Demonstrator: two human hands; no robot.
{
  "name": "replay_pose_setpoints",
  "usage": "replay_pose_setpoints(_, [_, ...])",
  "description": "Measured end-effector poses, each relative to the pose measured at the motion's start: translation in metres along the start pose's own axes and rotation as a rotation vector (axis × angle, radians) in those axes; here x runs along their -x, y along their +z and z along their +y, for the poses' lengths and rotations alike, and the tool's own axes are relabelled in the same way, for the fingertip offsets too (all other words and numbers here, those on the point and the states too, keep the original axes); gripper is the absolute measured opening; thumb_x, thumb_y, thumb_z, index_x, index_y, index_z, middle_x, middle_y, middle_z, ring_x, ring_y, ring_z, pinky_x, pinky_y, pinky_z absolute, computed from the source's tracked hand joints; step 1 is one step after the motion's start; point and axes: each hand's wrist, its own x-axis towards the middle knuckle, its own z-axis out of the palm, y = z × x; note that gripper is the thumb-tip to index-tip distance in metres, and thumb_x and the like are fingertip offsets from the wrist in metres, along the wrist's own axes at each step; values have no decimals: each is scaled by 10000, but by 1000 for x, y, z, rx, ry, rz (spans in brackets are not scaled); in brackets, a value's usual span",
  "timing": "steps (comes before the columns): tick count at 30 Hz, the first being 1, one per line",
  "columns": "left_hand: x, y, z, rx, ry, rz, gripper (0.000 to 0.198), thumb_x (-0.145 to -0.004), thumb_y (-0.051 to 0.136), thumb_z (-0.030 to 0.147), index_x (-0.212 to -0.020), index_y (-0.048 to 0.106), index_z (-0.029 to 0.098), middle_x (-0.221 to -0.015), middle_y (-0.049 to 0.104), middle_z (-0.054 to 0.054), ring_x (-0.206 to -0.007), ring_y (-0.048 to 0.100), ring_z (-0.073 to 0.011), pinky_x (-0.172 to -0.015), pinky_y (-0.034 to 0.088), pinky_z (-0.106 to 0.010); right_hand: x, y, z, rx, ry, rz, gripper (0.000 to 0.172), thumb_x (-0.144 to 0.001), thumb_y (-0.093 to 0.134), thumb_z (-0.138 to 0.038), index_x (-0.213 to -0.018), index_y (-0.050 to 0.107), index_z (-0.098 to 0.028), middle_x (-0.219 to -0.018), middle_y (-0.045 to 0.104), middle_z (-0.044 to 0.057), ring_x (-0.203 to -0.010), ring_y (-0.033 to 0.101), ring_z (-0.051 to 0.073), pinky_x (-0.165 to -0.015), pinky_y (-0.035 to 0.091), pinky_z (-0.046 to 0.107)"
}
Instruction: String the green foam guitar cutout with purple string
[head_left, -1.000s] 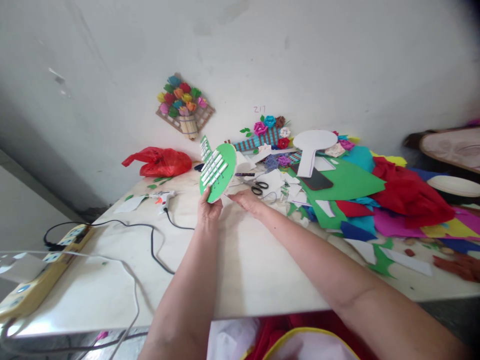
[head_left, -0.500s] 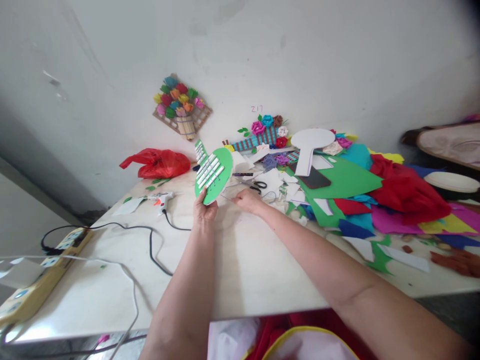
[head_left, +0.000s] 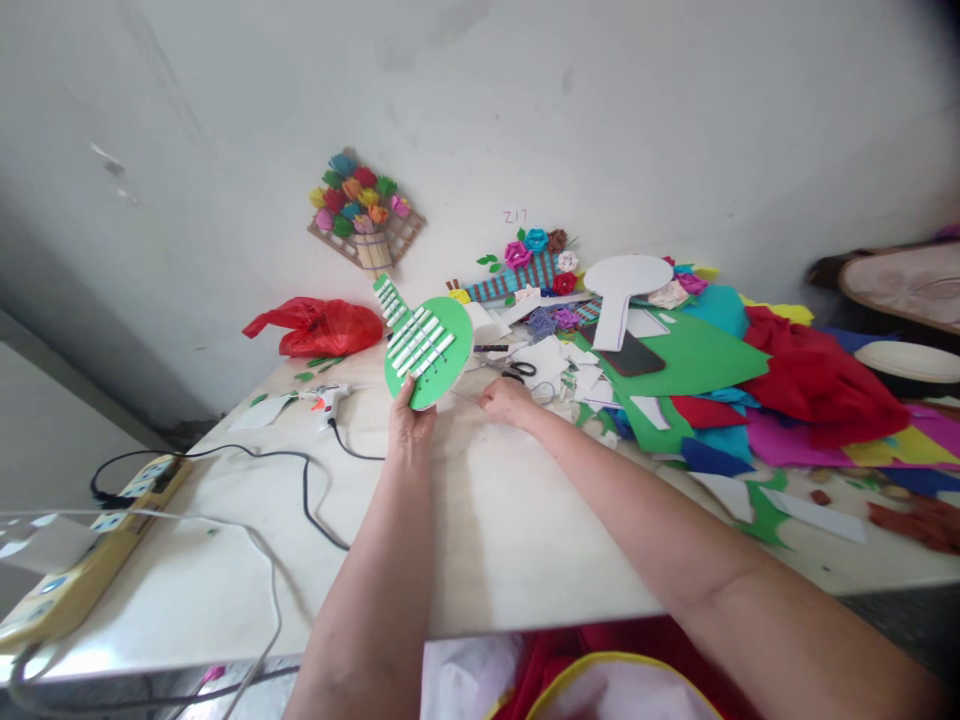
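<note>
My left hand (head_left: 412, 415) is closed on the lower edge of a green paddle-shaped craft piece (head_left: 455, 325), thumb in front. It is held up and tilted, its narrow neck pointing to the upper left. White rolled strips lie across its face, with dark thread lines running over them. To its right, my right hand (head_left: 507, 400) is pinched on a thin thread (head_left: 466, 399) that stretches toward the craft piece. Just beyond that hand lie black-handled scissors (head_left: 519, 370) among white paper scraps (head_left: 541, 357).
A hot glue gun (head_left: 330, 398) with a black cord lies left, near a power strip (head_left: 82, 560) and a red plastic bag (head_left: 322, 328). A white paddle-shaped cutout (head_left: 628, 275), a phone (head_left: 634, 358) and coloured sheets (head_left: 817, 375) crowd the right. Flower crafts (head_left: 360, 200) stand against the wall.
My right hand has moved slightly right, away from the craft piece. The craft piece has turned to face me more, its neck swinging left.
</note>
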Motion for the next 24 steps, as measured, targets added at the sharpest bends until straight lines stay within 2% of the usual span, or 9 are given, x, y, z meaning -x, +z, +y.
replay_pose_setpoints(5, [-1,-2,-8,-92,-54,-37,230,-776,553,102,-995,608,151,-842,695,-38,-736,656,-142,-741,520,-268,0,7,10,-15,94,66,395,-801,398,-428,-821,715,-193,-888,682,87,-840,610,227,-641,415,273])
replay_pose_setpoints(10, [-2,-3,-8,-50,-60,-6,246,-782,541,96,-1014,600,155,-811,695,-29,-698,655,-122,-672,518,-207,0,5,15,-18,106,167,405,-813,392,-454,-809,713,-207,-891,677,93,-855,600,225,-649,410,279])
replay_pose_setpoints(17, [1,-2,-3,80,-106,-56,275,-840,444,118,-1092,555,128,-755,689,-43,-643,647,-97,-595,502,-148,3,2,12,-38,54,96,316,-776,451,-416,-800,706,-231,-862,674,75,-865,583,240,-663,414,300])
replay_pose_setpoints(19, [2,-1,-2,99,-124,-49,244,-853,421,131,-1048,567,118,-701,679,-41,-607,640,-96,-569,499,-145,3,3,12,-48,14,159,264,-751,487,-368,-847,693,-233,-927,661,67,-945,550,248,-700,421,307])
replay_pose_setpoints(21, [3,-1,0,109,-160,-28,214,-857,410,139,-983,581,112,-643,662,-34,-560,624,-87,-538,494,-137,2,3,12,-85,-10,284,281,-736,502,-305,-954,660,-224,-1028,630,63,-1007,517,239,-747,423,310])
replay_pose_setpoints(24, [4,0,2,116,-242,-4,174,-849,419,144,-885,586,110,-596,641,-26,-517,603,-79,-483,479,-123,-1,1,10,-252,-6,436,348,-740,480,-228,-1067,599,-205,-1095,598,53,-941,548,191,-796,424,304])
